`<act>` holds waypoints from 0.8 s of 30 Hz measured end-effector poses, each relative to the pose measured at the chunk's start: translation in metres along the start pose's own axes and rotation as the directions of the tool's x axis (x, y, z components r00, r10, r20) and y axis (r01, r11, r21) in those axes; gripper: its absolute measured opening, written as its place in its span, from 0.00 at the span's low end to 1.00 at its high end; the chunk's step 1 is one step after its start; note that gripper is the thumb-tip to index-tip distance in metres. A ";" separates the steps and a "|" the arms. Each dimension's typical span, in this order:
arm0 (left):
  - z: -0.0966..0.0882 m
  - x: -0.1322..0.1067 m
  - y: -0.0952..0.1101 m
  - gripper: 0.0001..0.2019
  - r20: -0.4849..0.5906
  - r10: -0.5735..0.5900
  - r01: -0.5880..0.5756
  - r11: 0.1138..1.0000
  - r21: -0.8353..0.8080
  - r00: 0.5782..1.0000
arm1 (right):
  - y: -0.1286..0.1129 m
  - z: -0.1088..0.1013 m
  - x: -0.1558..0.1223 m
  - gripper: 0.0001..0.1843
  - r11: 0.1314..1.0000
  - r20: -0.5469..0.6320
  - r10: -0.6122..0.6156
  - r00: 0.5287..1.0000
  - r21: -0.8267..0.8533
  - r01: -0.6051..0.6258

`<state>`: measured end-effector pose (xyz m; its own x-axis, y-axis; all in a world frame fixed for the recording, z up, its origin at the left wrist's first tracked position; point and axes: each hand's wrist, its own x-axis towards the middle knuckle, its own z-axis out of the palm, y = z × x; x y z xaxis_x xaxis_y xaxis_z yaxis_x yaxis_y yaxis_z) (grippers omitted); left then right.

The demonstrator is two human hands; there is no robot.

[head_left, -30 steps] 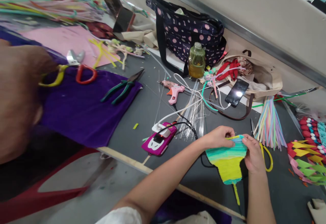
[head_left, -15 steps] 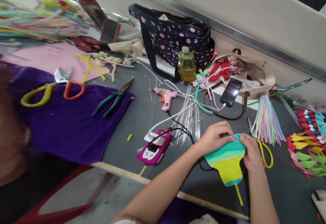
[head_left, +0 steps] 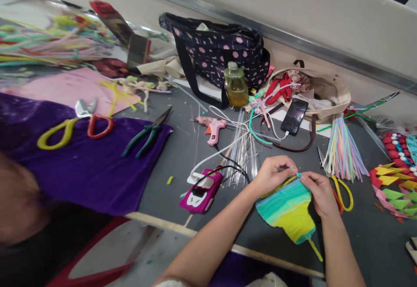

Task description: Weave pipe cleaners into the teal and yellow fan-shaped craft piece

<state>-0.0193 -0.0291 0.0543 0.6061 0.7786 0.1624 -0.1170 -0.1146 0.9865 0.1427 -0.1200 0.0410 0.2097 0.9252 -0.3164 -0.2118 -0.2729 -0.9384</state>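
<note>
Between my hands hangs a piece of crinkled crepe paper [head_left: 283,211], banded teal, green and yellow, with a thin yellow strip [head_left: 315,250] trailing from its lower end. My left hand [head_left: 274,175] pinches its top edge with thumb and fingertips. My right hand [head_left: 317,190] has its fingers closed on the same edge, close beside the left fingertips. A small teal bit shows at the pinch. Yellow-and-red-handled scissors [head_left: 348,195] lie just right of my right hand, their blades partly behind a bundle of pastel strips [head_left: 345,148].
Left of my hands are a magenta power strip [head_left: 203,191], a pink glue gun [head_left: 213,129] and clear sticks with wires [head_left: 243,156]. Pliers [head_left: 150,135] and shears [head_left: 86,108] lie on purple cloth [head_left: 81,169]. A bottle [head_left: 236,87], phone [head_left: 295,115] and bags stand behind. A person sits at left.
The crepe paper has swung and tilted, its lower end shifting right. My fingertips have moved slightly along the top edge. The whole view has shifted a little.
</note>
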 end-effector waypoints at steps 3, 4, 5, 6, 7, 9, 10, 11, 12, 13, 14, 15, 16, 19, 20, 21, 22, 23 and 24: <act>0.003 0.001 -0.004 0.13 -0.006 -0.146 0.141 0.968 -0.208 0.989 | -0.002 -0.001 -0.002 0.13 0.999 0.024 -0.027 0.999 -0.033 0.027; 0.004 0.001 -0.006 0.13 -0.002 -0.187 0.179 0.945 -0.272 0.982 | -0.002 -0.001 -0.003 0.13 0.998 0.027 -0.036 0.999 -0.046 0.038; 0.004 0.002 -0.006 0.14 0.001 -0.223 0.212 0.922 -0.323 0.975 | -0.003 -0.002 -0.003 0.13 0.997 0.028 -0.045 0.999 -0.060 0.047; 0.005 0.002 -0.007 0.14 0.002 -0.257 0.240 0.900 -0.363 0.967 | -0.004 -0.001 -0.004 0.13 0.996 0.026 -0.054 0.998 -0.072 0.055; 0.006 0.002 -0.008 0.15 0.004 -0.287 0.266 0.880 -0.393 0.958 | -0.004 -0.001 -0.005 0.13 0.995 0.026 -0.059 0.998 -0.083 0.061; 0.007 0.003 -0.010 0.14 0.012 -0.345 0.315 0.843 -0.436 0.939 | -0.006 0.001 -0.006 0.13 0.993 0.031 -0.066 0.997 -0.098 0.069; 0.007 0.003 -0.011 0.14 0.018 -0.372 0.339 0.825 -0.451 0.928 | -0.006 0.002 -0.006 0.13 0.992 0.037 -0.068 0.997 -0.101 0.071; 0.008 0.004 -0.013 0.14 0.025 -0.397 0.363 0.809 -0.463 0.918 | -0.006 0.003 -0.007 0.13 0.992 0.043 -0.069 0.997 -0.103 0.073; 0.008 0.004 -0.014 0.14 0.031 -0.418 0.382 0.795 -0.470 0.908 | -0.006 0.004 -0.007 0.13 0.992 0.047 -0.069 0.996 -0.101 0.074; 0.009 0.004 -0.016 0.14 0.034 -0.434 0.397 0.786 -0.474 0.900 | -0.006 0.005 -0.008 0.12 0.992 0.048 -0.070 0.996 -0.097 0.074; 0.010 0.004 -0.017 0.14 0.033 -0.444 0.406 0.782 -0.474 0.895 | -0.005 0.005 -0.008 0.12 0.993 0.046 -0.070 0.996 -0.092 0.074; 0.011 0.004 -0.019 0.14 0.029 -0.449 0.408 0.781 -0.472 0.893 | -0.004 0.006 -0.008 0.12 0.994 0.040 -0.069 0.997 -0.086 0.072; 0.012 0.004 -0.019 0.15 0.024 -0.448 0.406 0.784 -0.469 0.893 | -0.003 0.005 -0.007 0.11 0.995 0.032 -0.066 0.997 -0.076 0.068; 0.014 0.004 -0.020 0.16 -0.001 -0.416 0.368 0.804 -0.468 0.909 | 0.000 0.004 -0.006 0.11 0.998 -0.014 -0.054 0.998 -0.032 0.053; 0.014 0.004 -0.019 0.17 -0.035 -0.394 0.335 0.822 -0.461 0.919 | 0.001 0.003 -0.005 0.11 0.999 -0.034 -0.049 0.998 -0.013 0.049; 0.013 0.005 -0.018 0.17 -0.083 -0.370 0.298 0.846 -0.442 0.925 | 0.001 0.002 -0.004 0.10 0.999 -0.053 -0.047 0.997 0.002 0.047; 0.012 0.005 -0.018 0.18 -0.145 -0.340 0.255 0.874 -0.413 0.929 | 0.002 0.001 -0.003 0.10 0.999 -0.073 -0.046 0.996 0.016 0.047; 0.011 0.006 -0.017 0.18 -0.220 -0.302 0.207 0.905 -0.371 0.928 | 0.003 -0.001 -0.002 0.10 0.998 -0.094 -0.045 0.995 0.030 0.048; 0.010 0.006 -0.016 0.18 -0.305 -0.253 0.153 0.937 -0.315 0.918 | 0.004 -0.002 -0.001 0.10 0.998 -0.115 -0.045 0.992 0.043 0.050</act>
